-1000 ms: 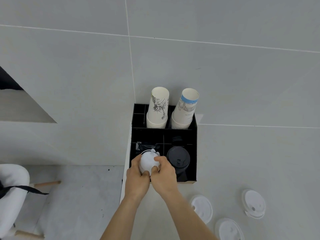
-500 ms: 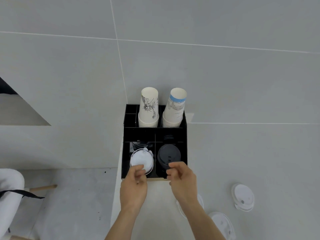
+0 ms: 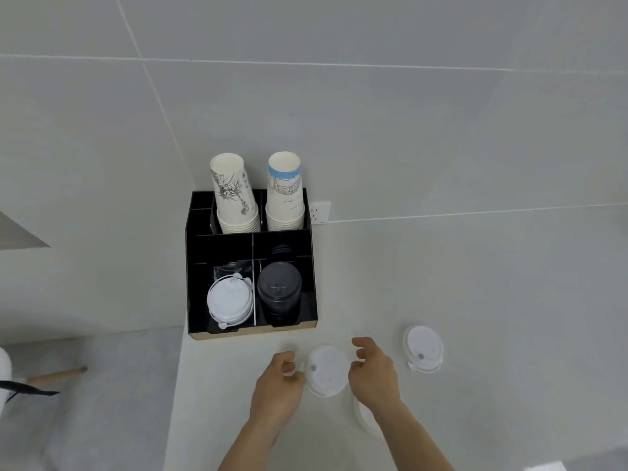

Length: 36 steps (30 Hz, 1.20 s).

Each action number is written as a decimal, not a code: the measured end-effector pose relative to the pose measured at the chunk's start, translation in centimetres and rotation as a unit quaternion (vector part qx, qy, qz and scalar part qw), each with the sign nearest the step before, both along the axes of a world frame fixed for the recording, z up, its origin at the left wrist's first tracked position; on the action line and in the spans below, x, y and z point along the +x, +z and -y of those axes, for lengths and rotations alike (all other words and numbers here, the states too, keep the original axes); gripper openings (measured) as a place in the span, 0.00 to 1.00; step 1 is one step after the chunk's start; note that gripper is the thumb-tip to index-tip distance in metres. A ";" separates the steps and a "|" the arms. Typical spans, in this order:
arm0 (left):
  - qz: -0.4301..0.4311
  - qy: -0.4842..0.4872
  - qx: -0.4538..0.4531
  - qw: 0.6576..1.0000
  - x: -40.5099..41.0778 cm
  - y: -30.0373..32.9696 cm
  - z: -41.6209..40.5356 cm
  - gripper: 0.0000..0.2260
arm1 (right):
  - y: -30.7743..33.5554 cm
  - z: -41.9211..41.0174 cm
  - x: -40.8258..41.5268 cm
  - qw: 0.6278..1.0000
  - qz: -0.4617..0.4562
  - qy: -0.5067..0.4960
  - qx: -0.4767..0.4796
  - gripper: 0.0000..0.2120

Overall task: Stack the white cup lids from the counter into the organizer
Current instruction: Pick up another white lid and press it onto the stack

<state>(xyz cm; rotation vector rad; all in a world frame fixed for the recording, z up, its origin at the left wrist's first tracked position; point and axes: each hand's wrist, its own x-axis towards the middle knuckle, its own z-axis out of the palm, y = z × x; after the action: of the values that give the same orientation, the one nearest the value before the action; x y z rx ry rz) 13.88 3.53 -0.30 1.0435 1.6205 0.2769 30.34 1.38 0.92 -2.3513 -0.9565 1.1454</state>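
Note:
A black organizer (image 3: pixel 251 329) stands at the counter's left edge against the wall. Its front left compartment holds a stack of white lids (image 3: pixel 229 299). A white lid (image 3: pixel 327 370) lies on the counter in front of the organizer. My left hand (image 3: pixel 278 390) is at its left rim and my right hand (image 3: pixel 372 372) at its right rim, fingers curled around it, touching or nearly so. A second white lid (image 3: pixel 423 351) lies further right. Part of a third white lid (image 3: pixel 362 418) shows under my right forearm.
Black lids (image 3: pixel 279 290) fill the front right compartment, and two stacks of paper cups (image 3: pixel 234 198) stand in the back row. A wall socket (image 3: pixel 319 212) sits right of the organizer. The counter edge drops to the floor at the left, where a wooden leg (image 3: pixel 56 375) shows.
Both hands have let go of the white lid in the organizer's front left compartment and drawn back to the counter. They now flank a loose lid there.

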 end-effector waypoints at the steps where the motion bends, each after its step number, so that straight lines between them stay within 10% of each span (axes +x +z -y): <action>1: 0.007 -0.001 -0.010 1.000 0.4 0.0 0.3 0.19 | -0.1 0.2 0.2 1.000 -0.007 0.002 -0.006 0.24; 16: 0.055 0.076 -0.060 0.994 2.6 -0.5 1.9 0.26 | -1.0 0.8 0.1 0.995 -0.102 -0.012 -0.009 0.19; 36: 0.013 0.209 0.166 0.964 -7.4 4.4 -3.7 0.18 | 4.0 -6.3 -8.7 0.980 -0.131 -0.055 0.142 0.12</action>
<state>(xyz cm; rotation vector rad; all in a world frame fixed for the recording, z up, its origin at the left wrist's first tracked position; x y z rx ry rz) 6.47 7.27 4.14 0.9263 1.7996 0.8666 21.60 7.67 4.89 -1.9470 -0.8235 1.1552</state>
